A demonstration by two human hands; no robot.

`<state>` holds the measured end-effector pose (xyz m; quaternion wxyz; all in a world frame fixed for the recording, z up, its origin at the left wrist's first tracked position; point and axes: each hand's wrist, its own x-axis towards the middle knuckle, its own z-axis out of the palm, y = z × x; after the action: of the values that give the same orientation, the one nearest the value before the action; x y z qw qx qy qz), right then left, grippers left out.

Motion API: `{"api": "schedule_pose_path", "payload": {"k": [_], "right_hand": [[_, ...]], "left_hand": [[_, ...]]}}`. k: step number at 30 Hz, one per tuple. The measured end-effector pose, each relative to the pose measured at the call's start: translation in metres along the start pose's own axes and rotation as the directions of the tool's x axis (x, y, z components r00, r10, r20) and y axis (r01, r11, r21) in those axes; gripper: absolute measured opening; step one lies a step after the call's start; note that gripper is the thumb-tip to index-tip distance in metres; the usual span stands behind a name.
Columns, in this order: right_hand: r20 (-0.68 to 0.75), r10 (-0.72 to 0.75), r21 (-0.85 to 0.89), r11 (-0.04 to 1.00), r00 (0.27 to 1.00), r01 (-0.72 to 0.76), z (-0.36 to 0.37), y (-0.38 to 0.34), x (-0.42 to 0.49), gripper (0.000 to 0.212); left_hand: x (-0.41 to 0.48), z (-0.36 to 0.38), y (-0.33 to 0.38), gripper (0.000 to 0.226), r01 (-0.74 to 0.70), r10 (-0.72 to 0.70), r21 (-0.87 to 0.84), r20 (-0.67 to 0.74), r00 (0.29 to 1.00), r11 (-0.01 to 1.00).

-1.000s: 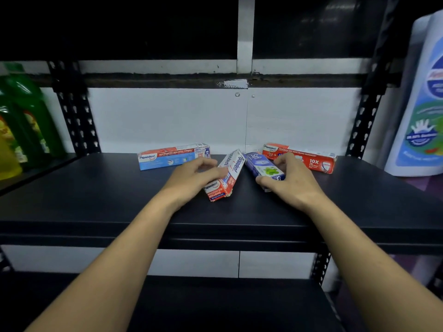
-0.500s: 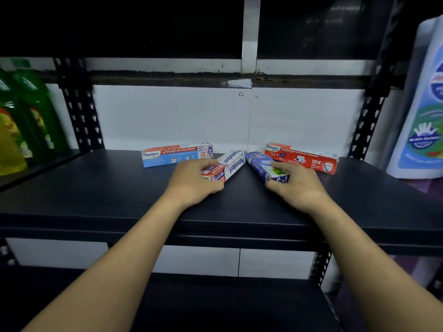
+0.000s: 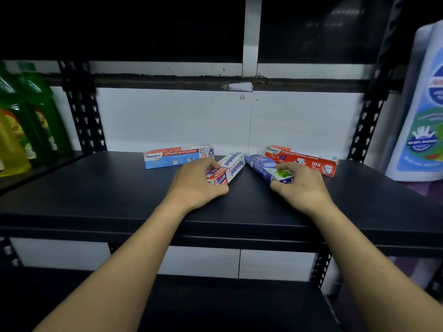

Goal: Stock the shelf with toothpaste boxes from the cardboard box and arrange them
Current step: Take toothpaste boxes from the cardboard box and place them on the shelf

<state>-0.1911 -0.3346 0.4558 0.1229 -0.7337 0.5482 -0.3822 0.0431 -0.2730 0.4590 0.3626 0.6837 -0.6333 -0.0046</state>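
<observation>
Several toothpaste boxes lie on the black shelf (image 3: 96,197). My left hand (image 3: 194,185) grips the near end of a white-and-red Pepsodent box (image 3: 230,167) that points away toward the wall. My right hand (image 3: 299,188) grips the near end of a blue box (image 3: 260,165) with a green leaf print, angled toward the white one. A light-blue Pepsodent box (image 3: 177,156) lies along the back wall on the left. A red box (image 3: 302,160) marked 10X lies along the wall on the right. The cardboard box is out of view.
Green and yellow bottles (image 3: 26,121) stand on the neighbouring shelf at the left. A large white-and-blue bottle (image 3: 422,116) stands at the right. Perforated black uprights (image 3: 84,109) frame the bay. A lower shelf (image 3: 215,305) lies beneath my forearms.
Both hands pushed their boxes deeper onto the shelf. The white-and-red box went from tilted up on its edge to lying flatter, and the far ends of the two boxes came close together.
</observation>
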Motion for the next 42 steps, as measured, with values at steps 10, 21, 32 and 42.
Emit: {"api": "schedule_pose_path", "payload": {"k": [10, 21, 32, 42], "right_hand": [[0.007, 0.035, -0.011, 0.999, 0.999, -0.035, -0.006, -0.001, -0.008, 0.053], [-0.091, -0.017, -0.141, 0.99, 0.996, 0.004, -0.023, 0.002, -0.04, 0.043], [-0.149, -0.408, -0.307, 0.885, 0.901, 0.35, -0.013, 0.003, -0.138, 0.036], [0.073, -0.422, -0.221, 0.877, 0.904, 0.427, 0.074, 0.043, -0.234, 0.032]], "left_hand": [[-0.004, -0.004, 0.002, 0.046, 0.047, -0.046, -0.029, 0.025, 0.999, 0.998], [-0.024, -0.008, -0.003, 0.059, 0.016, -0.02, 0.143, 0.027, 0.999, 0.99], [-0.129, -0.003, 0.021, 0.046, -0.266, 0.331, 0.27, -0.234, 0.914, 0.925], [-0.229, 0.072, -0.047, 0.039, -0.263, 0.252, 0.262, 0.078, 0.965, 0.928]]}}
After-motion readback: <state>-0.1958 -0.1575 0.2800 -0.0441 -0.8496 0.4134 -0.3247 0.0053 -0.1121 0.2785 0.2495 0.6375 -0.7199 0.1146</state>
